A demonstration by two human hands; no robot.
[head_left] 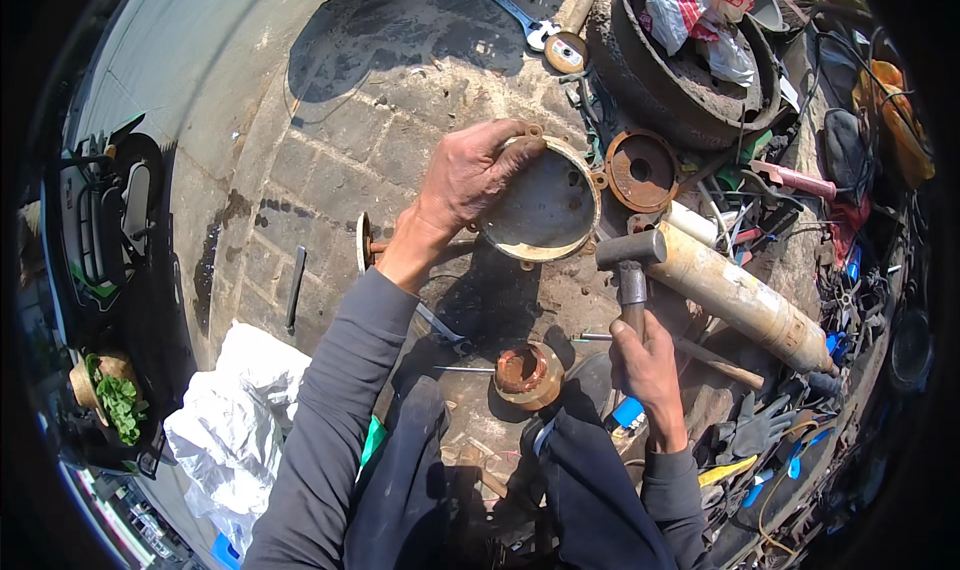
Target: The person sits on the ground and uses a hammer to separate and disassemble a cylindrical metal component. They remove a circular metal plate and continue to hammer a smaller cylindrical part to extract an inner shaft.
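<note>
My left hand (470, 175) is closed on the rim of a round, shallow metal housing (540, 205) with small eyelets around its edge. Its grey hollow side faces up. Closed around a handle, my right hand (648, 370) holds a hammer (631, 255) upright, its dark head close to the housing's lower right edge but seemingly apart from it. On the ground between my knees sits a thick brown ring-shaped part (528, 375) with a coppery, rough inside. Behind my left wrist, a disc on a rod (364, 243) shows partly; the wrist hides the rest.
A rusty round plate (641, 171) and a long worn cylinder (745, 298) lie to the right. Beyond stands a wheel rim (650, 100) holding bags. An adjustable wrench (508, 8) lies far ahead. Left are a white sack (240, 395) and a dark bar (296, 290); gloves (755, 427) lie right.
</note>
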